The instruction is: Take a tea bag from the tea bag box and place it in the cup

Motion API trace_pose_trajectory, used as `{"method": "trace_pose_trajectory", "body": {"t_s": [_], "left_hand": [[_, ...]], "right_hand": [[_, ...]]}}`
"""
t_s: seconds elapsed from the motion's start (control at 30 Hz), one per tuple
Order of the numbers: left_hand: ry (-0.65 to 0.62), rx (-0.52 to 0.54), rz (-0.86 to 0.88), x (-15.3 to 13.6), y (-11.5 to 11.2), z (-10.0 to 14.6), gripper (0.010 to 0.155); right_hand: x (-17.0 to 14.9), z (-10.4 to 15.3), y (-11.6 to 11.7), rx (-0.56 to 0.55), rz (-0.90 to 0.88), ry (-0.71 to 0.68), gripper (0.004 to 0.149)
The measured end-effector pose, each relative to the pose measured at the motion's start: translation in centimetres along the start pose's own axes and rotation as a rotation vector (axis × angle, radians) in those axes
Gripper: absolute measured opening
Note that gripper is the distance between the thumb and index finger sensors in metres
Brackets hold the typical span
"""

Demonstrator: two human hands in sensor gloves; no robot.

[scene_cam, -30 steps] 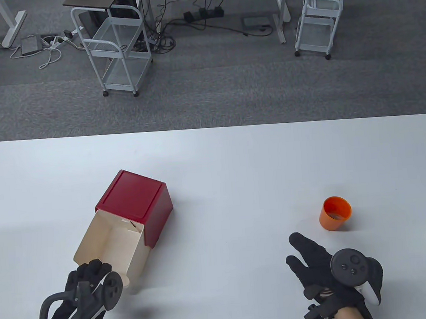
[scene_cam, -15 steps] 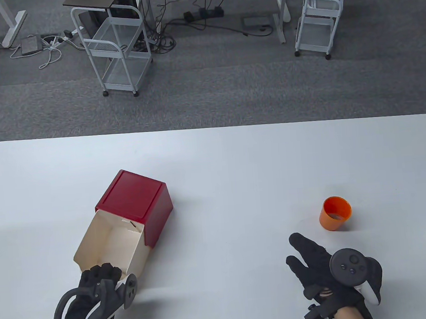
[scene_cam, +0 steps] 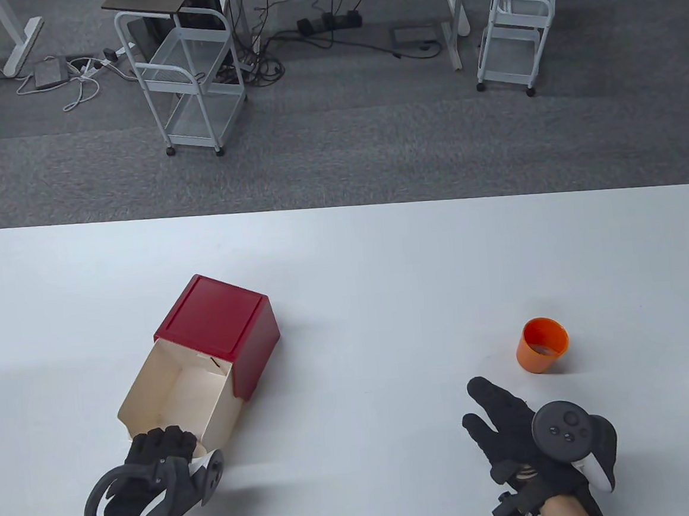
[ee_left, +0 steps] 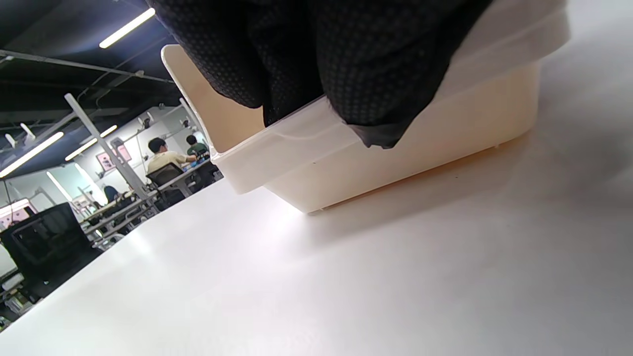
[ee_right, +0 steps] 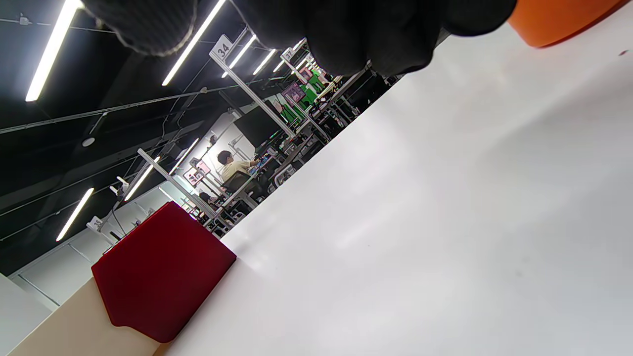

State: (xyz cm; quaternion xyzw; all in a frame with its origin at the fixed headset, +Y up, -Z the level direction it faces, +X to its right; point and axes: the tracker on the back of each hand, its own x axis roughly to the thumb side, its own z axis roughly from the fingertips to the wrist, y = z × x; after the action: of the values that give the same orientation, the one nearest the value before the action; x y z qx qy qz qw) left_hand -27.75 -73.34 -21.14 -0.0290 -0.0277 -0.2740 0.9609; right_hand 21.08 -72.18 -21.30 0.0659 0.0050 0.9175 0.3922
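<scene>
The tea bag box lies on the table, a red sleeve (scene_cam: 218, 321) with its cream drawer (scene_cam: 176, 390) pulled out toward me. No tea bag shows in the part of the drawer I can see. My left hand (scene_cam: 159, 442) is at the drawer's near end. In the left wrist view its fingers (ee_left: 356, 59) curl over the drawer's front wall (ee_left: 395, 158). The orange cup (scene_cam: 541, 345) stands upright at the right. My right hand (scene_cam: 494, 413) rests on the table just short of it, fingers spread, holding nothing. In the right wrist view the sleeve (ee_right: 158, 267) and the cup (ee_right: 559, 17) show.
The white table (scene_cam: 368, 256) has its far edge at the carpet. White wire carts (scene_cam: 193, 73) and cables stand on the floor beyond it.
My left hand has moved right and a little forward onto the drawer's front wall. The box, the cup and my right hand have stayed put.
</scene>
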Motion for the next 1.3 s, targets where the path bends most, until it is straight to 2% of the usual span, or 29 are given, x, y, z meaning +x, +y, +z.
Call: {"method": "trace_pose_trajectory", "body": {"t_s": [0.6,1.3], "left_hand": [[0.032,0.06,-0.024,-0.5,0.3,-0.3,0.047],[0.044,0.049,-0.009,0.3,0.7,-3.1,0.048]], "right_hand": [[0.0,0.0,0.0,0.005,0.008,0.011,0.066],[-0.2,-0.1,-0.1,0.002,0.012,0.022,0.065]]}}
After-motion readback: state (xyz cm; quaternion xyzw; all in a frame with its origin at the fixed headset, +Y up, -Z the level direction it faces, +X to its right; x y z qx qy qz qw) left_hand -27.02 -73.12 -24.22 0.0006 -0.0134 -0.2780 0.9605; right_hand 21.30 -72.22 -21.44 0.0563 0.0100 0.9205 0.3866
